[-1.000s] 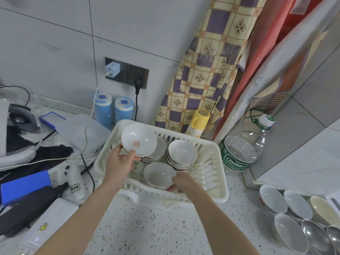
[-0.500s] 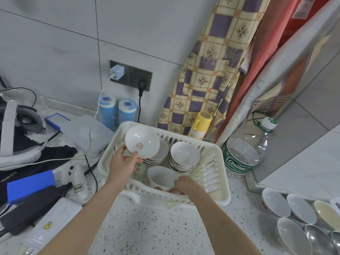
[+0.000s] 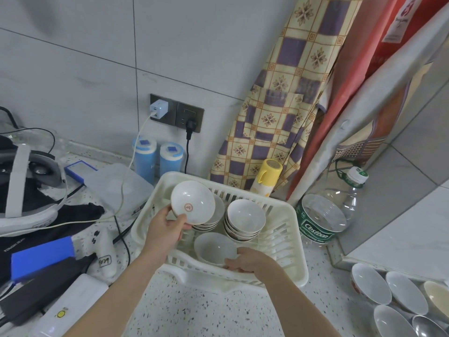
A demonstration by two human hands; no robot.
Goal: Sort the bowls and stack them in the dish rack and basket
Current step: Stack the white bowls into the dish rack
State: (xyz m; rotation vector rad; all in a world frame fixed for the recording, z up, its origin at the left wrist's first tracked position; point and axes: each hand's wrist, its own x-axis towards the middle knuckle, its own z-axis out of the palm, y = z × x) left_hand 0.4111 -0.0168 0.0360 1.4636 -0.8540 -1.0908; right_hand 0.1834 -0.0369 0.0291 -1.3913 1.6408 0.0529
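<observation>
A white bowl [image 3: 193, 206] with a red emblem is tilted above the dish rack [image 3: 289, 242], gripped by the left hand [image 3: 165, 231]; the right hand [image 3: 247, 261] grips another bowl [image 3: 215, 248] inside it.

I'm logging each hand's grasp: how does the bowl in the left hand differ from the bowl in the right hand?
The left-hand bowl is lifted above the basket and tilted, showing a red mark inside; the right-hand bowl sits low in the basket, near upright, no mark visible. The left hand pinches its rim from below; the right hand grips the near rim. Both are white.
</observation>
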